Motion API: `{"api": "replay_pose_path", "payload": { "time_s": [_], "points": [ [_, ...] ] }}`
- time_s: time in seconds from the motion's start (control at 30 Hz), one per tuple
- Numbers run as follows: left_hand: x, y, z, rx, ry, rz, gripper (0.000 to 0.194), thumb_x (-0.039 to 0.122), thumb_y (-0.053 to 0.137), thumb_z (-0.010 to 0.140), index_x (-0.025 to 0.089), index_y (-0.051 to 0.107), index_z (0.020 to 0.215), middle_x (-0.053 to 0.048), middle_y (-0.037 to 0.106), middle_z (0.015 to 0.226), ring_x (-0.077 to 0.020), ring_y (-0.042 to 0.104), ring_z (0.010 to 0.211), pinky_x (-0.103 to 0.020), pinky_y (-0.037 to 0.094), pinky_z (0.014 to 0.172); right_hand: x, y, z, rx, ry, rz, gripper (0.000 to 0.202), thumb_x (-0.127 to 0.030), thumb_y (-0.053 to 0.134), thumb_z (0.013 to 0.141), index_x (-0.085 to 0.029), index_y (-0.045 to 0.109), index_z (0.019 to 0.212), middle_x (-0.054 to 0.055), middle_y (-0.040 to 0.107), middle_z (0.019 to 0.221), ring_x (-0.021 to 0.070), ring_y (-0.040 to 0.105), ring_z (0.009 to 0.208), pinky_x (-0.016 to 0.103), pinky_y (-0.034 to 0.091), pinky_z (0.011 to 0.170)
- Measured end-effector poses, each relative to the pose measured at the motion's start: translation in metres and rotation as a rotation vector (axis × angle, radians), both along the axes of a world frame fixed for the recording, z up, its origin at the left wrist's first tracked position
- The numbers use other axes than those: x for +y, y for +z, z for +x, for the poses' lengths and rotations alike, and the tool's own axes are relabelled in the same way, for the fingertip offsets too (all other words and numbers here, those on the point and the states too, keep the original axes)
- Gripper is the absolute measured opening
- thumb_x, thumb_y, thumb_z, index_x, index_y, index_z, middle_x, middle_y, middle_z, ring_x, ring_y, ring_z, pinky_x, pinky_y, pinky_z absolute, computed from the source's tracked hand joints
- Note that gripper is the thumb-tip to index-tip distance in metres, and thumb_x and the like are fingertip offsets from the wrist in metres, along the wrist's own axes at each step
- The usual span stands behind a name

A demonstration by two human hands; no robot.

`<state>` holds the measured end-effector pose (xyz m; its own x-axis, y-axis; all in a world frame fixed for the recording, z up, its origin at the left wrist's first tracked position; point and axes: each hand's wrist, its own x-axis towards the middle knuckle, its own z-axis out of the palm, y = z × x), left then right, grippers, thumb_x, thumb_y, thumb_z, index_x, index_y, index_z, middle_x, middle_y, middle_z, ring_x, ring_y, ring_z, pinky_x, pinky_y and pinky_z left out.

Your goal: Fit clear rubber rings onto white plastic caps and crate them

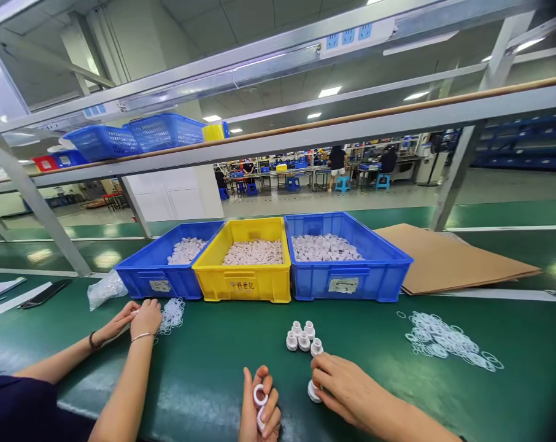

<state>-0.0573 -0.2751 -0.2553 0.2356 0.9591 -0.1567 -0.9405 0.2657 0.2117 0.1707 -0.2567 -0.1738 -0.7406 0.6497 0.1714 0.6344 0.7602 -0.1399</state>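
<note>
My left hand point(260, 408) is at the bottom centre, palm up, with its fingers curled round white ring-shaped parts point(260, 396). To its right, my right hand point(345, 388) has its fingertips on a white part point(314, 391) resting on the green table. Just beyond my right hand, several white flanged parts point(304, 341) stand in a small cluster, the nearest one close to my knuckles. A loose pile of thin white rings point(444, 339) lies farther right.
Blue bin point(351, 270), yellow bin point(243, 282) and another blue bin point(156, 276), holding small white parts, line the back. Cardboard point(453, 261) lies at right. A co-worker's hands point(142, 318) work at left beside another ring pile point(172, 316) and a plastic bag point(105, 290).
</note>
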Motion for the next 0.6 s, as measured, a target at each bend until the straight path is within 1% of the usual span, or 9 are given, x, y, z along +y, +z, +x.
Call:
{"api": "replay_pose_path", "payload": {
  "time_s": [0.07, 0.13, 0.2, 0.27, 0.43, 0.6],
  "points": [
    [0.000, -0.003, -0.001, -0.011, 0.007, 0.000, 0.040, 0.044, 0.084, 0.072, 0.012, 0.070, 0.091, 0.009, 0.046, 0.063, 0.0032, 0.024, 0.036, -0.009, 0.014, 0.026, 0.000, 0.001, 0.014, 0.026, -0.033, 0.024, 0.010, -0.016, 0.048, 0.098, -0.021, 0.054, 0.093, 0.007, 0.059, 0.114, 0.0215, 0.059, 0.094, 0.035, 0.050, 0.081],
    [0.001, -0.009, -0.002, -0.018, 0.014, 0.010, 0.038, 0.043, 0.082, 0.075, 0.012, 0.070, 0.092, 0.009, 0.046, 0.063, 0.0035, 0.024, 0.035, -0.008, 0.013, 0.026, 0.003, 0.002, 0.020, 0.036, -0.065, 0.056, 0.010, -0.017, 0.048, 0.099, -0.021, 0.055, 0.093, 0.009, 0.056, 0.123, 0.0235, 0.058, 0.099, 0.038, 0.050, 0.081],
    [0.003, -0.014, -0.003, -0.017, 0.013, 0.028, 0.037, 0.043, 0.081, 0.076, 0.012, 0.070, 0.093, 0.009, 0.046, 0.063, 0.0038, 0.026, 0.035, -0.008, 0.013, 0.025, 0.008, 0.004, 0.023, 0.055, -0.092, 0.070, 0.009, -0.016, 0.050, 0.097, -0.022, 0.056, 0.093, 0.009, 0.055, 0.125, 0.0243, 0.058, 0.100, 0.039, 0.051, 0.082],
    [0.004, -0.016, -0.005, -0.002, -0.004, 0.044, 0.037, 0.043, 0.080, 0.077, 0.012, 0.070, 0.094, 0.009, 0.047, 0.064, 0.0036, 0.028, 0.035, -0.008, 0.014, 0.026, 0.012, 0.005, 0.023, 0.074, -0.108, 0.067, 0.007, -0.016, 0.053, 0.096, -0.022, 0.057, 0.096, 0.009, 0.056, 0.124, 0.0244, 0.059, 0.101, 0.039, 0.052, 0.082],
    [0.004, -0.012, -0.008, 0.051, -0.049, 0.075, 0.034, 0.042, 0.079, 0.078, 0.013, 0.071, 0.094, 0.009, 0.050, 0.066, 0.0033, 0.033, 0.034, -0.009, 0.021, 0.027, 0.018, 0.006, 0.025, 0.085, -0.137, 0.029, 0.008, -0.015, 0.054, 0.096, -0.021, 0.058, 0.100, 0.009, 0.057, 0.120, 0.0221, 0.061, 0.098, 0.036, 0.054, 0.082],
    [0.003, -0.012, -0.008, 0.071, -0.060, 0.095, 0.028, 0.040, 0.076, 0.082, 0.015, 0.071, 0.094, 0.009, 0.052, 0.067, 0.0031, 0.037, 0.035, -0.008, 0.025, 0.027, 0.019, 0.009, 0.027, 0.068, -0.152, 0.020, 0.006, -0.019, 0.053, 0.099, -0.020, 0.058, 0.102, 0.006, 0.060, 0.107, 0.0187, 0.062, 0.088, 0.030, 0.053, 0.077]
  ]
}}
